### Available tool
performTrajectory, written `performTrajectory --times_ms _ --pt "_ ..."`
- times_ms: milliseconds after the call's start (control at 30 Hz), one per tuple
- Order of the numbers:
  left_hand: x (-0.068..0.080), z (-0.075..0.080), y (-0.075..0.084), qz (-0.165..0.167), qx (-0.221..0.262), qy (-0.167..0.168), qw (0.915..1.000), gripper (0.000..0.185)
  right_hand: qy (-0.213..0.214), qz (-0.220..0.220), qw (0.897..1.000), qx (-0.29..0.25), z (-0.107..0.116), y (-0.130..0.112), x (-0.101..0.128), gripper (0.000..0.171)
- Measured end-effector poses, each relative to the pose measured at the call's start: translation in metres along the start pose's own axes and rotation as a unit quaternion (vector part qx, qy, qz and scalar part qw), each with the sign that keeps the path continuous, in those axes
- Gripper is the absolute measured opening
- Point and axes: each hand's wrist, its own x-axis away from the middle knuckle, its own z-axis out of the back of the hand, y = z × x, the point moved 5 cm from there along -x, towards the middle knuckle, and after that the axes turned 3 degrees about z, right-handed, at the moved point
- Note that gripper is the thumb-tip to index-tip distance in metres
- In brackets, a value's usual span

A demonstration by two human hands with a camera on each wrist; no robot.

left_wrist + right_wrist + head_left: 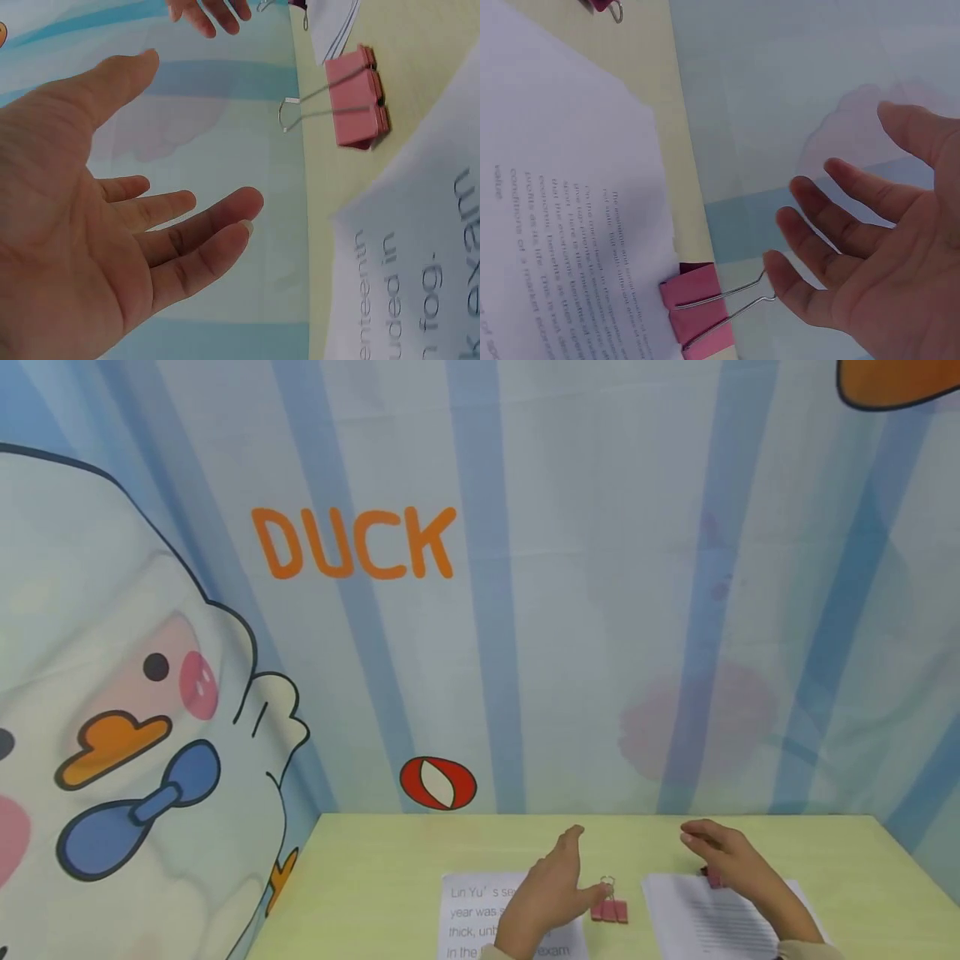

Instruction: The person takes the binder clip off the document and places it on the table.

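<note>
My left hand (pixel 542 893) hangs over the left sheet of paper (pixel 471 920), which carries large print. Its fingers are spread and hold nothing. Just right of that hand, a loose pink binder clip (pixel 609 912) lies on the table with its wire handles raised; the left wrist view shows the same clip (pixel 354 101) beside the paper's corner. Over the far edge of the right paper stack (pixel 678 914) is my right hand (pixel 733 860), fingers loosely bent with nothing in them. A second pink binder clip (pixel 697 309) is clamped on that stack's edge, its wire handles near my little fingertip.
The pale yellow table (pixel 360 885) meets a curtain (pixel 570 610) at its back edge. This curtain has blue stripes, a large cartoon duck (pixel 90 610) at left and orange lettering (pixel 356 543).
</note>
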Motion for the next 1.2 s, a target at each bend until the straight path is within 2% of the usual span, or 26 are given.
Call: performTrajectory --times_ms 133,433,633,733,933,1133,1200 --pt "-0.003 -0.010 0.011 -0.017 0.005 0.000 0.9998 0.077 0.039 -0.008 0.999 0.013 0.010 0.006 0.004 0.058" --pt "0.001 -0.034 0.025 0.010 0.037 -0.051 0.9979 0.061 0.076 -0.046 0.996 -0.007 0.022 0.026 0.013 0.065" --pt "0.005 -0.040 0.028 -0.013 0.051 -0.062 0.9967 0.051 0.121 -0.050 0.990 -0.042 0.027 0.028 0.013 0.064" --pt "0.006 -0.043 0.030 -0.007 0.045 -0.066 0.9968 0.048 0.121 -0.067 0.989 -0.052 0.028 0.033 0.015 0.068" --pt "0.010 -0.051 0.031 0.027 0.032 -0.078 0.9960 0.044 0.102 -0.096 0.988 -0.060 0.021 0.046 0.019 0.073" --pt "0.030 -0.065 0.028 0.057 0.052 -0.092 0.9927 0.059 0.087 -0.107 0.989 -0.045 0.007 0.057 0.026 0.069" --pt "0.035 -0.066 0.027 0.052 0.043 -0.093 0.9933 0.063 0.084 -0.112 0.989 -0.047 0.003 0.060 0.027 0.068"
